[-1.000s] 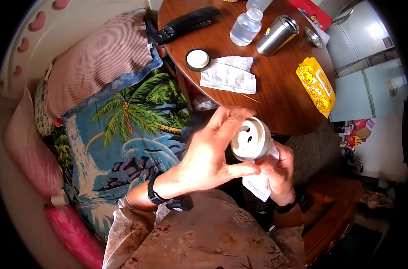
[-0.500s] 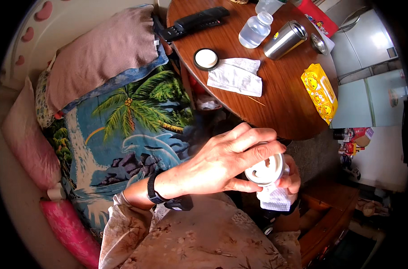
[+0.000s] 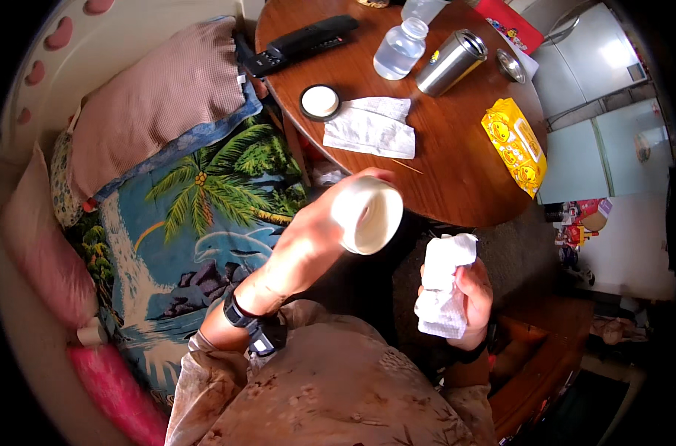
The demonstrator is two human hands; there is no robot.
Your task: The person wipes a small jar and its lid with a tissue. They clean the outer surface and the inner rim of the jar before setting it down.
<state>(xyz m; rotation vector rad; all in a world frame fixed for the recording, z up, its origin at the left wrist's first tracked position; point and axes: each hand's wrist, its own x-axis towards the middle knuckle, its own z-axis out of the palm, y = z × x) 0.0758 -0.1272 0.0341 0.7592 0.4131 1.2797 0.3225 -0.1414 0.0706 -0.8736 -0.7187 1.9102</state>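
Note:
My left hand (image 3: 302, 236) is closed around a white, hollow, cup-shaped lid (image 3: 369, 215), its open side turned to the right and toward me. Apart from it, my right hand (image 3: 476, 299) grips a crumpled white paper towel (image 3: 443, 286). Both hands are raised in front of the near edge of the round wooden table (image 3: 457, 175). On the table stands a steel thermos bottle (image 3: 451, 65) with its mouth uncovered. A black-rimmed round lid with a white centre (image 3: 320, 102) lies beside a spread white paper towel (image 3: 371, 128).
A thin wooden stick (image 3: 407, 166) and a yellow wipes pack (image 3: 513, 149) lie on the table. Further back are a clear bottle (image 3: 399, 52), a small metal cap (image 3: 510, 65) and a black remote control (image 3: 262, 63). A bed with a palm-print blanket (image 3: 204, 201) is at left.
My hands have moved apart. My left hand has carried the white lid up and left, away from the paper towel in my right hand, and its hollow side now shows.

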